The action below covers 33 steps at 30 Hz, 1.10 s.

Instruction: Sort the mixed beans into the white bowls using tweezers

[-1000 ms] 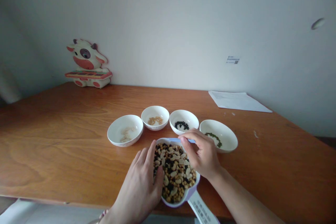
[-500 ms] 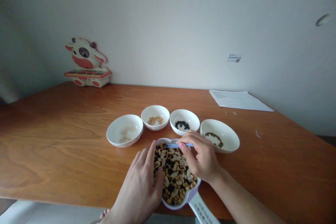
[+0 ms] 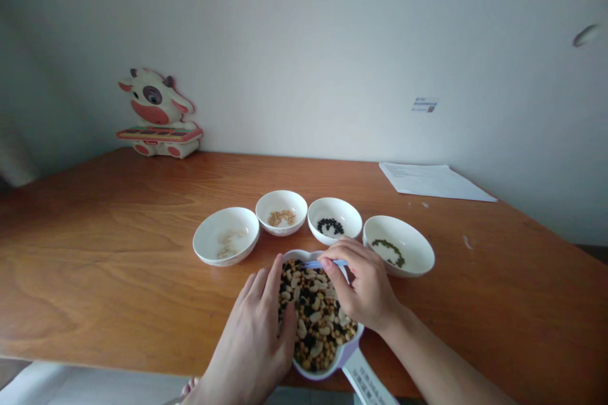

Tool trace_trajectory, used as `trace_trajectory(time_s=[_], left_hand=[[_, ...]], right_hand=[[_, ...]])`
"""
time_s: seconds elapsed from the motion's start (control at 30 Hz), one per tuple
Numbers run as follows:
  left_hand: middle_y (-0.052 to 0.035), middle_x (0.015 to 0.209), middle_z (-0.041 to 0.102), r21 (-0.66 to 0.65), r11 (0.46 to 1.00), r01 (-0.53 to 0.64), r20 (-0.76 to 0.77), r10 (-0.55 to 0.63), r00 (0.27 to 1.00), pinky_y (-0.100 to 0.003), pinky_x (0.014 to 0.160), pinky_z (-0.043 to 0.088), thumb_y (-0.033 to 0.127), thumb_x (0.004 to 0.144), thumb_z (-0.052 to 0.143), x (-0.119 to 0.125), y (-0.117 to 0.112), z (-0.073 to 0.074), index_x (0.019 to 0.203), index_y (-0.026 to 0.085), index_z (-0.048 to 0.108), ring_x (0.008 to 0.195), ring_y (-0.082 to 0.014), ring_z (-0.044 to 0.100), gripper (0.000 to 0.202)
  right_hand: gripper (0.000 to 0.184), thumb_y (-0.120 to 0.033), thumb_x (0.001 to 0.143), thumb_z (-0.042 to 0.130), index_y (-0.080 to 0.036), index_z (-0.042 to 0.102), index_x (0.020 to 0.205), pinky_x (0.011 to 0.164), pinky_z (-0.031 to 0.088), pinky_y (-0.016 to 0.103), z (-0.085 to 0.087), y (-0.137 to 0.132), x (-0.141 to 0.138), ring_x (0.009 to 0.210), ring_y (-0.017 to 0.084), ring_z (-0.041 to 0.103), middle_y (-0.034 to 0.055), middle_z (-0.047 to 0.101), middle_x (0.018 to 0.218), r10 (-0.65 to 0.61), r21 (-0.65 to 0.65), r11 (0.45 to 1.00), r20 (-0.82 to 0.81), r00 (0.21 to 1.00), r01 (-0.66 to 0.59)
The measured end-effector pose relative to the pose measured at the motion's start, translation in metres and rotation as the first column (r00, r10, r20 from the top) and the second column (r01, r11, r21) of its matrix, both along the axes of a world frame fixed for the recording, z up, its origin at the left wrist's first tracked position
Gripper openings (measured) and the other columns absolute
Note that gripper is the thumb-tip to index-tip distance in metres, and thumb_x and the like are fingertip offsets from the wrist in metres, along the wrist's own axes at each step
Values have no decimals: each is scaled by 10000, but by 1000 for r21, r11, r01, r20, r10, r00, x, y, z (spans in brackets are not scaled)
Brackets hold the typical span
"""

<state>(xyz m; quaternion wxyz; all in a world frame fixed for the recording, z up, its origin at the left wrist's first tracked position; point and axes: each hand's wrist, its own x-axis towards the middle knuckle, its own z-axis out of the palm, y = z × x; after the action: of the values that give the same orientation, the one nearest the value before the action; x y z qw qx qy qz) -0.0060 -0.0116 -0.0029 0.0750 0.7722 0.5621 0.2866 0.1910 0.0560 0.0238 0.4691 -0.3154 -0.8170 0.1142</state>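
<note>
A white and purple bowl (image 3: 349, 345) full of mixed beans stands at the table's near edge. My left hand (image 3: 256, 335) lies against its left rim, fingers stretched along it. My right hand (image 3: 361, 281) is pinched round blue tweezers (image 3: 316, 263), whose tips lie over the far part of the beans. Beyond stand several small white bowls: one with pale beans (image 3: 226, 243), one with yellow beans (image 3: 281, 212), one with black beans (image 3: 334, 220), one with green beans (image 3: 399, 245).
A cow-shaped toy keyboard (image 3: 156, 115) stands at the back left against the wall. Sheets of white paper (image 3: 434, 181) lie at the back right. The wooden table (image 3: 104, 247) ends just below the bean bowl.
My right hand has dipped slightly toward the beans, swinging the blue tweezers lower and to the left. The left hand has stayed on the bowl's rim.
</note>
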Motion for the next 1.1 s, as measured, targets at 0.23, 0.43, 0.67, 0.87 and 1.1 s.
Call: trace_trajectory(time_s=[0.23, 0.43, 0.67, 0.87, 1.1], left_hand=[[-185, 1295, 578, -10, 1000, 1, 3, -1, 1000, -566, 986, 538, 231, 950, 392, 0, -1, 0, 1498, 120, 280, 1179, -322, 586, 570], [-191, 1285, 583, -16, 1000, 6, 25, -6, 1000, -556, 966, 546, 223, 943, 401, 1, -1, 4, 1489, 117, 306, 1158, -320, 596, 565], [-188, 1296, 584, -13, 1000, 3, 30, -2, 1000, -559, 975, 542, 227, 944, 415, 0, -1, 3, 1499, 120, 310, 1171, -328, 592, 575], [-181, 1294, 583, -19, 1000, 5, 22, -4, 1000, -548, 985, 538, 227, 949, 399, 0, -1, 2, 1501, 123, 296, 1174, -322, 590, 572], [-189, 1284, 590, -5, 1000, 15, 27, -15, 1000, -547, 970, 546, 222, 951, 402, 0, 0, 2, 1499, 110, 305, 1157, -321, 598, 568]], right_hand=[[158, -147, 923, 532, -165, 650, 820, 709, 479, 351, 0, -1, -1, 716, 198, 613, 52, 677, 746, -29, 18, 999, 5, 1000, 28], [176, -148, 931, 524, -169, 667, 830, 704, 492, 344, 2, -3, -1, 724, 198, 634, 53, 697, 758, -56, 20, 998, 19, 998, 56], [188, -155, 937, 509, -177, 675, 851, 697, 501, 348, 2, -3, -2, 719, 199, 644, 56, 712, 767, -66, 28, 997, 13, 998, 65], [175, -151, 927, 522, -167, 667, 830, 695, 491, 345, 1, -2, -2, 718, 200, 641, 56, 703, 754, -74, 25, 997, 2, 997, 74], [180, -160, 919, 521, -170, 655, 800, 674, 471, 332, 1, -4, -1, 687, 191, 622, 49, 681, 720, -70, 23, 997, -3, 998, 71]])
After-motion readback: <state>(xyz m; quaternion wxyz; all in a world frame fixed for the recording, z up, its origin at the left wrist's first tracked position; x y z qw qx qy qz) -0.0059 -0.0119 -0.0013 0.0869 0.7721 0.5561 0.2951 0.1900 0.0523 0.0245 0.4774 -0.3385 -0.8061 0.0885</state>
